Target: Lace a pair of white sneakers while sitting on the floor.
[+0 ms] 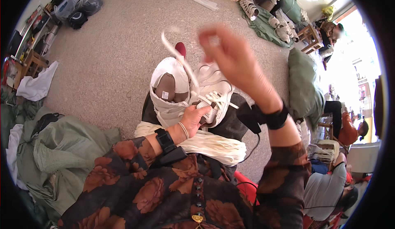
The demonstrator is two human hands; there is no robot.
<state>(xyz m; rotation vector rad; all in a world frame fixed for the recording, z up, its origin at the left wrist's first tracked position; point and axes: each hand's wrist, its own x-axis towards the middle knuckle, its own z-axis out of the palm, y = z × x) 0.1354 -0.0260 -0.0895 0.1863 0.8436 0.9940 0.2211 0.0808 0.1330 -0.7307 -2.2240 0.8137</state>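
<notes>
With left hand (190, 121), gripping white shoe (224, 89); with right hand (232, 52), too blurry to tell if closed. Probably light, soft: hold beside laces (214, 98).

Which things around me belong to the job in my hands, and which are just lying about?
Job in hand:
white laced shoe
long white lace
probably the cream strand bundle

Apparently lying about:
stuffed green fabric sack
crumpled white cloth

A workshop, with shoes (225, 90), sacks (305, 88), seated workers (349, 130).
</notes>
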